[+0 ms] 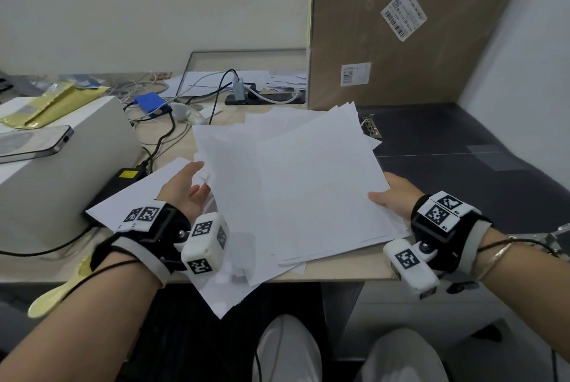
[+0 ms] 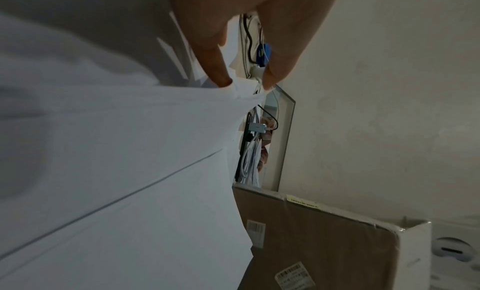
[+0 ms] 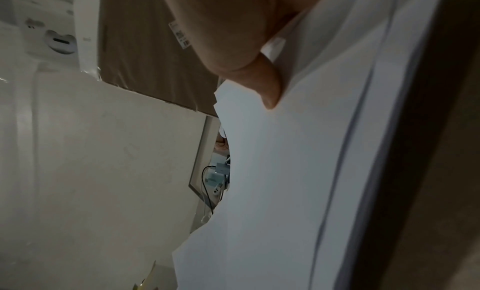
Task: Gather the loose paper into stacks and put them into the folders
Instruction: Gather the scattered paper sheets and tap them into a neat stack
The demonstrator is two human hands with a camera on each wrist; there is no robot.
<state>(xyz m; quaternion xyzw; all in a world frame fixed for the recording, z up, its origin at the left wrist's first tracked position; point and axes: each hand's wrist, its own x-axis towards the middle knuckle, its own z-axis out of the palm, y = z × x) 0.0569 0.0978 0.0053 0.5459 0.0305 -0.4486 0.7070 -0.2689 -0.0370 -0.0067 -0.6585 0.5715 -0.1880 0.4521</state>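
A fanned, uneven stack of white paper (image 1: pixel 296 184) is lifted over the wooden desk, spread between both hands. My left hand (image 1: pixel 185 187) pinches the sheets' left edge; in the left wrist view thumb and finger (image 2: pixel 221 74) nip a crumpled paper edge (image 2: pixel 241 90). My right hand (image 1: pixel 391 196) grips the stack's right edge, thumb on top; the right wrist view shows that thumb (image 3: pixel 270 93) pressed on the paper (image 3: pixel 298 171). A dark open folder (image 1: pixel 447 147) with a metal clip (image 1: pixel 371 125) lies on the right, partly under the sheets. Another loose sheet (image 1: pixel 135 196) lies under my left wrist.
A large cardboard box (image 1: pixel 401 27) stands at the back right. A grey box (image 1: pixel 61 165) with a phone (image 1: pixel 34 142) on it sits at left. Cables, a blue device (image 1: pixel 151 103) and a power strip (image 1: pixel 265 98) crowd the back of the desk.
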